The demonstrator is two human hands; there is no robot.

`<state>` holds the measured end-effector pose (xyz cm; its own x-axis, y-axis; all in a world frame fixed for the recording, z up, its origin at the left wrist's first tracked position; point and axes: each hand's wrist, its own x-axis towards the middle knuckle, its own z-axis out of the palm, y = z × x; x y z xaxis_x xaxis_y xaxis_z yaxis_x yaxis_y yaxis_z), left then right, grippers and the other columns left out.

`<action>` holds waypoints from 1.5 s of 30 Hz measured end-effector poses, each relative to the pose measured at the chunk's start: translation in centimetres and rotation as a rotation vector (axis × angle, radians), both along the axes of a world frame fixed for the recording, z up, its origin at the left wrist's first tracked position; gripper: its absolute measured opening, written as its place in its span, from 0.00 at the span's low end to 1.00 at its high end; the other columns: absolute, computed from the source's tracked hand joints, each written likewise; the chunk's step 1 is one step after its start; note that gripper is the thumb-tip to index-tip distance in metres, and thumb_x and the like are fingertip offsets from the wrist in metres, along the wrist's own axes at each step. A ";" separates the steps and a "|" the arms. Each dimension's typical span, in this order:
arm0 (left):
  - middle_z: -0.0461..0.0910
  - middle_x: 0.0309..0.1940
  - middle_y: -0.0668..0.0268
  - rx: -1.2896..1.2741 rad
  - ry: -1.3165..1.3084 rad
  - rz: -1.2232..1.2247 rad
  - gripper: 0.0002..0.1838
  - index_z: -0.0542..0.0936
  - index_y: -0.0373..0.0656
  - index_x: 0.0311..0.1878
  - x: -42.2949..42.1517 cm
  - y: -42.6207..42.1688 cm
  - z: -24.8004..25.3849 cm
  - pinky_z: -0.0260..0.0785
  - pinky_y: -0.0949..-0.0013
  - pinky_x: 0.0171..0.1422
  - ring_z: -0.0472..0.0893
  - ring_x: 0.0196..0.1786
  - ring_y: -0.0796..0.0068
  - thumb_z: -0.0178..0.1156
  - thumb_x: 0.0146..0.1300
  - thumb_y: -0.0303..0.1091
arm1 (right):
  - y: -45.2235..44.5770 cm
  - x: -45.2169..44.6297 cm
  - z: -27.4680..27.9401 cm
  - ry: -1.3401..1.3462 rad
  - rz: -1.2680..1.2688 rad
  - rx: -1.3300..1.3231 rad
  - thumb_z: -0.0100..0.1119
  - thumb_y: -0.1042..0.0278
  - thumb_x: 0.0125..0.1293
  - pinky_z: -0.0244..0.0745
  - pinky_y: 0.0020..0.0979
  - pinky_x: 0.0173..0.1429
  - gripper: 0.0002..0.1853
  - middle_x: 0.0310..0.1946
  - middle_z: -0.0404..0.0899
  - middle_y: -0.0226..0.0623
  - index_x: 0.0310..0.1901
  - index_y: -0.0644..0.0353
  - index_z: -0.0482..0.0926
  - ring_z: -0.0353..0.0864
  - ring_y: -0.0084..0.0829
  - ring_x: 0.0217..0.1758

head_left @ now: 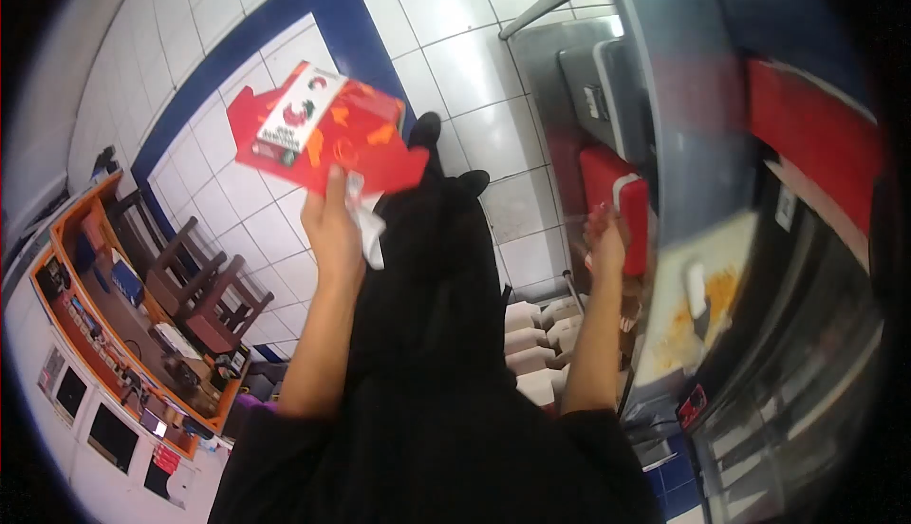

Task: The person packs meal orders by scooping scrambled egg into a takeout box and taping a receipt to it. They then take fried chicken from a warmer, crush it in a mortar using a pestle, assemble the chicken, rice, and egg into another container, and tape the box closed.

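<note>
My left hand (332,220) is closed on the lower edge of a flat red carton (365,144) with orange shapes and a white printed band. A crumpled white paper (368,225) hangs beside the fingers, under the carton. My right hand (605,234) is held out on the other side, its fingers curled and slightly blurred, with a small reddish thing at the fingertips that is too small to name. It is nearest to a red padded object (617,196) by the steel counter.
To the right, a knife with a white handle (697,287) lies on a stained cutting board (664,344). Several white cartons (531,339) stand low between my arms. Brown stools (218,306) and an orange-edged counter (71,230) are at left, above white floor tiles.
</note>
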<state>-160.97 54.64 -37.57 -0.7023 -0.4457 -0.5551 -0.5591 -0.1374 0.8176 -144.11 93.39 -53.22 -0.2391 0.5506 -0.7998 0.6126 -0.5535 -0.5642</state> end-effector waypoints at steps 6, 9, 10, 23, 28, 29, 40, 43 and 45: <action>0.83 0.50 0.67 0.034 -0.219 -0.041 0.18 0.79 0.33 0.60 7.2 -1.0 -10.3 0.68 0.75 0.51 0.77 0.47 0.83 0.55 0.79 0.39 | 14.5 -9.7 -17.0 -0.182 -0.198 0.451 0.55 0.48 0.75 0.78 0.42 0.63 0.32 0.68 0.69 0.46 0.67 0.70 0.69 0.76 0.45 0.63; 0.83 0.48 0.67 0.043 -0.309 -0.053 0.16 0.80 0.34 0.57 7.5 -3.5 -11.2 0.68 0.76 0.48 0.78 0.44 0.84 0.56 0.79 0.38 | 13.2 -14.0 -14.6 -0.271 -0.333 0.483 0.56 0.44 0.74 0.74 0.46 0.68 0.37 0.71 0.68 0.49 0.71 0.69 0.67 0.72 0.49 0.68; 0.84 0.47 0.67 0.039 -0.344 -0.071 0.15 0.80 0.35 0.56 7.3 -4.1 -12.2 0.68 0.77 0.47 0.78 0.43 0.85 0.56 0.79 0.38 | 13.0 -14.7 -14.7 -0.260 -0.352 0.490 0.55 0.43 0.74 0.72 0.47 0.69 0.37 0.69 0.70 0.50 0.70 0.69 0.68 0.72 0.50 0.68; 0.84 0.47 0.67 0.023 -0.386 -0.150 0.14 0.81 0.35 0.55 3.1 -6.3 -14.2 0.71 0.76 0.50 0.80 0.45 0.84 0.55 0.79 0.37 | 17.6 -16.5 -17.0 -0.807 0.137 1.112 0.56 0.31 0.68 0.69 0.48 0.71 0.47 0.65 0.75 0.58 0.67 0.74 0.71 0.77 0.54 0.66; 0.84 0.47 0.66 0.075 -0.397 -0.150 0.14 0.81 0.35 0.55 2.2 -5.4 -15.4 0.72 0.76 0.51 0.81 0.47 0.82 0.55 0.79 0.36 | 17.7 -12.1 -17.8 -0.422 -0.293 0.679 0.61 0.29 0.65 0.67 0.47 0.72 0.51 0.70 0.71 0.53 0.72 0.71 0.66 0.74 0.51 0.69; 0.84 0.46 0.66 0.085 -0.414 -0.142 0.14 0.81 0.34 0.54 2.2 -5.5 -15.5 0.72 0.76 0.51 0.81 0.46 0.82 0.55 0.78 0.35 | 18.4 -11.9 -18.0 -0.416 -0.295 0.677 0.61 0.29 0.65 0.67 0.47 0.72 0.51 0.70 0.71 0.53 0.72 0.71 0.66 0.74 0.51 0.69; 0.83 0.41 0.69 0.100 -0.542 -0.278 0.13 0.82 0.36 0.51 1.3 -6.4 -14.2 0.69 0.76 0.47 0.77 0.41 0.85 0.56 0.79 0.36 | 12.0 -13.1 1.9 0.746 -0.305 0.389 0.45 0.40 0.73 0.72 0.52 0.71 0.35 0.67 0.75 0.44 0.68 0.63 0.72 0.78 0.47 0.66; 0.83 0.41 0.69 0.101 -0.522 -0.293 0.13 0.82 0.36 0.51 1.1 -5.9 -14.4 0.69 0.76 0.46 0.77 0.41 0.85 0.56 0.79 0.36 | 13.2 -13.9 -0.4 0.892 -0.182 0.360 0.48 0.47 0.77 0.73 0.47 0.70 0.30 0.65 0.76 0.45 0.68 0.63 0.72 0.80 0.48 0.63; 0.83 0.42 0.69 0.077 -0.498 -0.297 0.13 0.82 0.36 0.51 0.7 -5.3 -14.7 0.69 0.76 0.46 0.78 0.41 0.84 0.55 0.79 0.36 | 13.3 -17.3 -5.8 0.436 -0.178 0.557 0.47 0.52 0.79 0.74 0.46 0.69 0.26 0.64 0.75 0.50 0.69 0.62 0.69 0.77 0.46 0.65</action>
